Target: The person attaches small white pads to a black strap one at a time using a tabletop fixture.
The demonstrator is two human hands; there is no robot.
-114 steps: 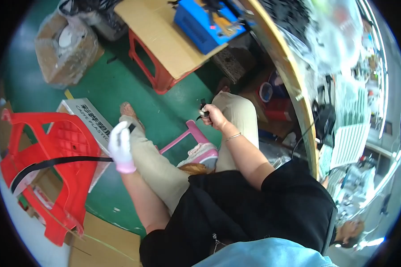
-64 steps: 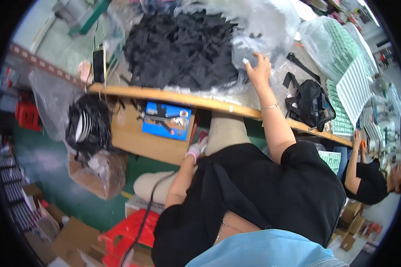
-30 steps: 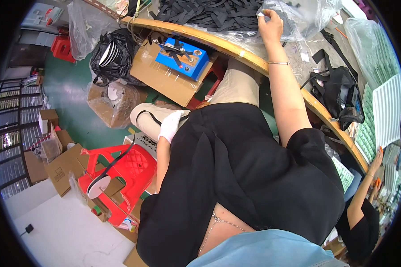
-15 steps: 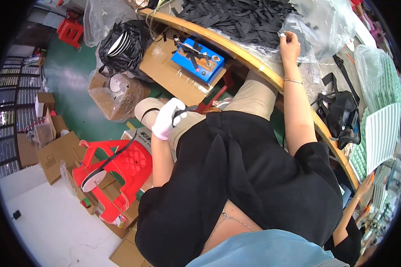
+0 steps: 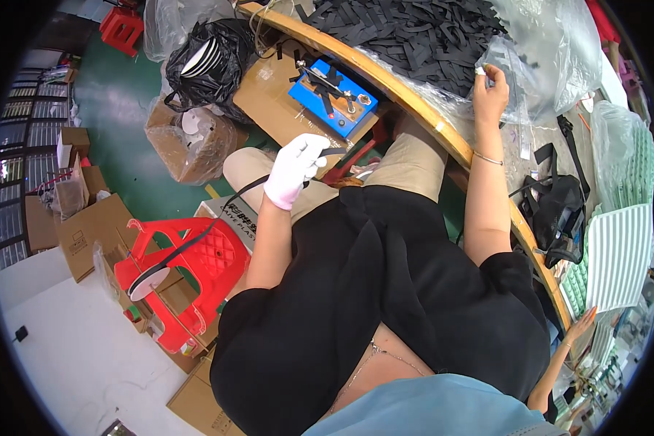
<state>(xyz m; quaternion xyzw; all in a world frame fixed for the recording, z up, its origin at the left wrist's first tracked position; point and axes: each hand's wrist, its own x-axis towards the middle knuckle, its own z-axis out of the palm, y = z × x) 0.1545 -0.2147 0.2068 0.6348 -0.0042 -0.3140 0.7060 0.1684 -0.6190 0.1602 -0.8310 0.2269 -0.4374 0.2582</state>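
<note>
My left hand (image 5: 292, 171), in a white glove, pinches a black strap (image 5: 232, 202) near its free end, and a short tail sticks out past the fingers toward the blue machine (image 5: 315, 111). The strap runs back to a white-sided reel (image 5: 151, 283) on the overturned red stool (image 5: 223, 256). Over the table, my bare right hand (image 5: 492, 96) has its fingers curled toward the thumb, beside the heap of cut black strips (image 5: 414, 40). Something white shows at its fingertips; I cannot tell whether it is held or worn. Black strip pieces lie on top of the machine.
The table's wooden edge (image 5: 414, 109) curves between my knees and the heap. A cardboard sheet (image 5: 265, 94) lies under the machine. A black bag (image 5: 559, 196) and ribbed white-green sheets (image 5: 618, 251) are at right, near another person's hand (image 5: 580, 327). Black plastic bag (image 5: 229, 54) stands left.
My left hand has moved up and right toward the blue machine, drawing the strap along with it. My right hand stays by the heap, its fingers still curled. The view has shifted slightly.
</note>
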